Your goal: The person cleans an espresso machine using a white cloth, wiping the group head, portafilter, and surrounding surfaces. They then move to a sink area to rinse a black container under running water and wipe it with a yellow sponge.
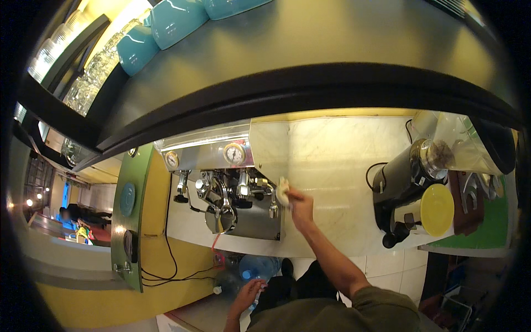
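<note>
My right hand (302, 209) grips a pale, crumpled cloth (283, 192), slightly blurred, at the right side of a chrome espresso machine (207, 157). Close to the cloth is a steel steam wand (273, 207). The machine has two round pressure gauges, and a round, shiny metal part (222, 218) sits low at its front. Lower down, my left hand (249, 292) is beside my dark trousers with its fingers curled. A clear and blue plastic thing (256, 299) shows just by those fingers; whether they hold it is unclear.
A black coffee grinder (388, 186) stands right on the marble counter (327, 166), beside a yellow saucer (437, 210). Overhead runs a dark-edged shelf (290, 83) with teal cups (178, 20). Large blue water bottles (259, 265) and black cables (174, 257) lie below. A person (83, 213) stands far left.
</note>
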Demonstrator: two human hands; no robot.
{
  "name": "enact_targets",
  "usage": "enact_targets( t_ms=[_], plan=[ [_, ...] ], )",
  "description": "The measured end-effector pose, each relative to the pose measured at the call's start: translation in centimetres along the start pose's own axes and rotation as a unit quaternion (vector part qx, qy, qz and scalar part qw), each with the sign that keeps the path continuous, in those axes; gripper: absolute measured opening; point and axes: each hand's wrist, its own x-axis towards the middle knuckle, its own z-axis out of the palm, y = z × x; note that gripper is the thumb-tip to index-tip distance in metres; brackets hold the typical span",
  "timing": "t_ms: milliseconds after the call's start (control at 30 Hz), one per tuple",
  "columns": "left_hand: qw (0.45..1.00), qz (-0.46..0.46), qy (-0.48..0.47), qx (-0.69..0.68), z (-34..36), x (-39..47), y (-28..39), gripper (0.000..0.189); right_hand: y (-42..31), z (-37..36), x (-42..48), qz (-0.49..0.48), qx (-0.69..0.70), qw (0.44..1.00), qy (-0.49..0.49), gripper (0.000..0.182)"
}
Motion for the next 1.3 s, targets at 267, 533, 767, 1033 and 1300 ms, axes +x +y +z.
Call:
enact_targets(
  t_ms=[267,533,767,1033,1300],
  plan=[
    [0.998,0.043,-0.011,0.048,-0.7,2.4,3.8,0.033,-12.9,10.2,12.8,-0.313,-0.084,0.927,-0.189,0.021],
    [0.999,0.022,-0.024,0.013,0.1,-0.3,-0.4,0.035,4.3,-3.8,9.5,0.039,-0.084,0.991,0.096,0.018],
    [0.999,0.031,0.017,0.017,-0.9,0.1,0.9,0.034,-8.4,7.4,27.3,-0.167,-0.014,0.985,0.033,0.035],
    [0.999,-0.008,0.050,-0.003,-1.3,-1.5,-2.7,0.035,-5.6,5.6,7.2,-0.115,-0.132,0.982,-0.073,0.030],
    [1.000,-0.018,0.022,0.001,-0.7,-0.3,0.4,0.037,-9.9,9.1,17.6,-0.205,-0.222,0.953,0.015,0.016]
  ],
)
